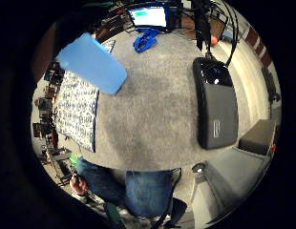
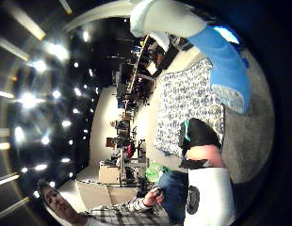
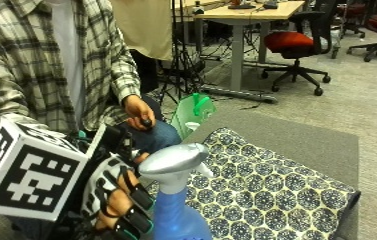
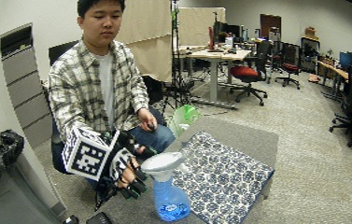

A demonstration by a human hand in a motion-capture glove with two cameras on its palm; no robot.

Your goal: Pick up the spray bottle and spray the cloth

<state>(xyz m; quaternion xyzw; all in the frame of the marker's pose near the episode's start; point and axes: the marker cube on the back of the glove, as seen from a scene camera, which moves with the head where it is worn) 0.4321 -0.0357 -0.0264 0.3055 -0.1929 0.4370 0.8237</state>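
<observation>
In the outside view my gloved right hand (image 3: 118, 200) has its fingers curled at the neck of a spray bottle (image 3: 175, 215), just under its silver-white head. The bottle has a clear blue body and stands upright at the near end of the grey table (image 3: 301, 137); its nozzle points over the cloth. The cloth (image 3: 268, 195) is white with a blue flower pattern and lies flat on the table beside the bottle. The wide view shows the hand (image 4: 123, 170), bottle (image 4: 171, 200) and cloth (image 4: 222, 175) the same way. Both palm views catch the bottle's blue body (image 1: 93, 64) (image 2: 226, 70) close by the cloth (image 1: 76, 109) (image 2: 188, 103).
A black flat device (image 1: 215, 107) and a blue object (image 1: 145, 40) lie on the grey surface away from the cloth. A green bag (image 3: 194, 112) stands at the table's far corner. The person's bare left hand (image 3: 138, 115) rests on the thigh. Office chairs (image 3: 298, 42) and desks stand behind.
</observation>
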